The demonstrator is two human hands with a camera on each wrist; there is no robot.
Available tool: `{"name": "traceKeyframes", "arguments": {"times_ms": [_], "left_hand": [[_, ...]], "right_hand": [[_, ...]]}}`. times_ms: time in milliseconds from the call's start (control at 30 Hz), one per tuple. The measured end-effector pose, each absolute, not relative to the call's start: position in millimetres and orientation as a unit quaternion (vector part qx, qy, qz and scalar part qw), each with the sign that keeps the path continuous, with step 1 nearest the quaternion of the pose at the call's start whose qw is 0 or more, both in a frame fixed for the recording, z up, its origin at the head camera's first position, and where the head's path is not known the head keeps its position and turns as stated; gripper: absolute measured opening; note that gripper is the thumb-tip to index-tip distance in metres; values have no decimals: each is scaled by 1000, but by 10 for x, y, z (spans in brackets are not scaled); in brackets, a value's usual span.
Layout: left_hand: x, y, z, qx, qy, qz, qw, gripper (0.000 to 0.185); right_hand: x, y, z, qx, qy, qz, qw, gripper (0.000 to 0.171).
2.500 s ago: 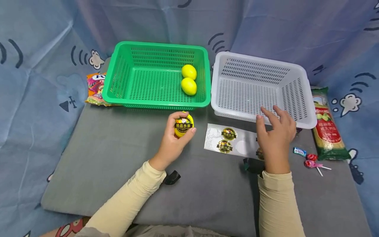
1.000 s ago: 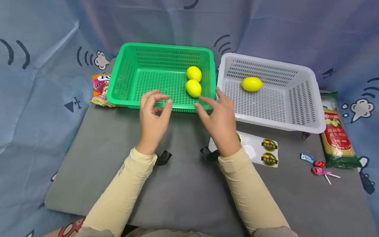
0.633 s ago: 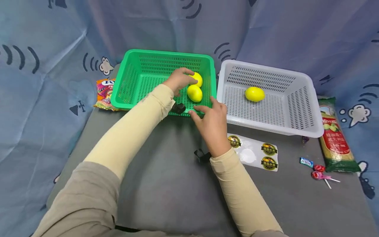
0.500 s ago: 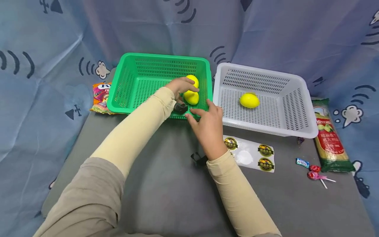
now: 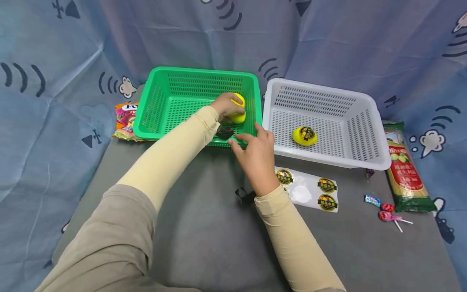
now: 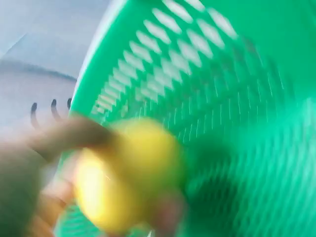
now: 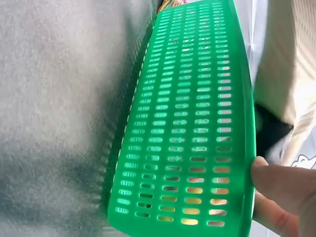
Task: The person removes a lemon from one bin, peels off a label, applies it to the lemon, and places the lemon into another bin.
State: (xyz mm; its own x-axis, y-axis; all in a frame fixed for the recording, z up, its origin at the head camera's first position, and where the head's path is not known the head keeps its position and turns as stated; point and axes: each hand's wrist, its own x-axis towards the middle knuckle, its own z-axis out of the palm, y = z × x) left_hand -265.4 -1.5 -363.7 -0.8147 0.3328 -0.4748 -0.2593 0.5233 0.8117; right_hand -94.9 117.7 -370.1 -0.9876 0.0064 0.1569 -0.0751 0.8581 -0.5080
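One sticker sheet (image 5: 302,194) is being supported in front of the green basket (image 5: 204,72), to its right. The basket's front rim is being pinched by the right hand (image 5: 257,160). Right of that basket, a labelled lemon (image 5: 304,136) is being contained in the white basket (image 5: 328,160). Inside the green basket, near its right end, the nearer lemon (image 5: 238,118) is being gripped by the curled fingers of the left hand (image 5: 227,106); the rear lemon (image 5: 239,98) is being supported toward its back wall.

White basket (image 5: 328,157): lemon (image 5: 300,139) rolled nearer, sticker (image 5: 307,134) showing. Left fingers (image 5: 236,108) now grip second lemon (image 5: 238,118).
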Motion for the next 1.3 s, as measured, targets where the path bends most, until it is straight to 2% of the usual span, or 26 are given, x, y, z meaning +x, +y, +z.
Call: {"name": "traceKeyframes", "arguments": {"times_ms": [133,300,400,500,600,667,767,867,1000,1133,1200,1300], "left_hand": [[-2380,-223,-3258,59,793,562,228,44],[-1521,-604,-2961,122,782,592,154,40],[-969,-723,-3151,137,795,574,141,42],[-652,-663,-3635,147,825,525,150,44],[-541,-535,-4024,149,857,463,169,46],[-497,-467,-4071,143,883,415,164,50],[-416,-342,-3917,139,903,393,101,51],[-323,-78,-3862,164,898,406,48,44],[-247,358,-4046,186,917,346,68,42],[-256,649,-4288,155,950,264,67,53],[-279,717,-4371,142,950,273,60,56],[-321,750,-4437,137,934,323,64,53]], "right_hand": [[-960,1175,-3720,30,-960,267,80,33],[-967,1188,-3716,26,-960,267,81,32],[-959,1208,-3687,23,-962,260,80,33],[-965,1218,-3667,19,-962,260,77,34],[-979,1235,-3654,19,-962,264,68,36],[-980,1280,-3617,21,-959,279,49,38],[-890,1470,-3536,20,-940,338,25,41],[-653,1788,-3467,-23,-914,404,30,41],[-239,2180,-3541,-103,-896,431,36,42],[69,2434,-3761,-154,-895,417,-27,45],[158,2519,-3891,-160,-900,399,-73,49],[214,2598,-4028,-156,-904,384,-108,53]]}}
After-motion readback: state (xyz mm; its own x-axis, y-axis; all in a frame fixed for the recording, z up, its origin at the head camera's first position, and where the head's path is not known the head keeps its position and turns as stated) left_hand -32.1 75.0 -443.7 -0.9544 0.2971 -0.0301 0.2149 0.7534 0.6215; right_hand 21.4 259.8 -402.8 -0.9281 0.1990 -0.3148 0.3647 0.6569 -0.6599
